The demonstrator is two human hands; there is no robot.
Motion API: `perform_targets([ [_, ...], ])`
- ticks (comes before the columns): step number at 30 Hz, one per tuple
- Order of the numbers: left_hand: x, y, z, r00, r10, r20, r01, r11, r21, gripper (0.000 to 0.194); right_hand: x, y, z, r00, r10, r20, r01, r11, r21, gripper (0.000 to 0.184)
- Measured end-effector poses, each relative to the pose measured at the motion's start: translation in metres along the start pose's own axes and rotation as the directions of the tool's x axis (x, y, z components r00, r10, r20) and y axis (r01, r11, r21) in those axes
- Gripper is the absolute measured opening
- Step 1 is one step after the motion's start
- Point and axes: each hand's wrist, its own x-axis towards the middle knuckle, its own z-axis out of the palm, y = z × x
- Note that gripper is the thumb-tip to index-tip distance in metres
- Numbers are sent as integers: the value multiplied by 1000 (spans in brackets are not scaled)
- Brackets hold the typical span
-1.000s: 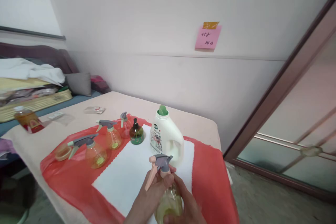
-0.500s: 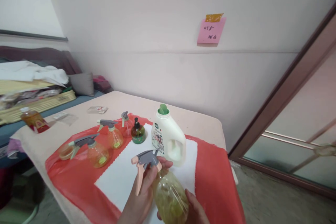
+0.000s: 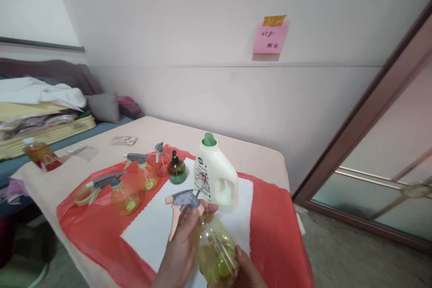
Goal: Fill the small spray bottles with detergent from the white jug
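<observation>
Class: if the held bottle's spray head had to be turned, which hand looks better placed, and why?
Probably the left. The left hand holds the spray bottle at its neck, just below the spray head, while the right hand is lower, at its side, where it could steady the bottle.

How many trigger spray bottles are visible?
4: a yellowish plastic bottle held in front; on the red plastic sheet, a clear near bottle, clear middle bottle and small pinkish far bottle.
</observation>
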Motion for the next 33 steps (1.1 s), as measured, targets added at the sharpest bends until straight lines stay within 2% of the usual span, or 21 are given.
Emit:
perform_targets([
  [11,-1,3,0,999,-45,-5,45,999,-10,28,-2,0,9,990,-123,-65,114,985,-132,54],
  [15,-2,2,-1,1000,-24,-7,24,1000,-3,26,-4,0,9,989,-103,-105,82,979,-185,56],
  [19,-2,1,-1,998,-38,-48,38,999,2,29,1,-1,8,985,-174,-6,167,955,-247,58],
  [22,-1,0,-1,992,-19,-123,25,999,47,31,6,1,6,962,-273,17,262,902,-342,70],
  [24,-2,-1,0,985,3,-172,15,995,101,35,8,4,3,928,-372,-31,321,838,-442,79],
  [26,-2,-1,2,980,11,-196,20,988,156,40,8,9,0,875,-473,-106,347,764,-544,84],
  [28,-3,0,5,979,26,-201,12,983,186,41,9,14,-4,843,-520,-136,357,731,-581,91],
  [31,-4,2,8,975,78,-208,-41,983,177,40,11,14,-10,870,-478,-122,374,800,-468,95],
  [33,-4,3,8,977,99,-192,-68,985,158,38,13,7,-12,929,-343,-139,285,902,-323,83],
])
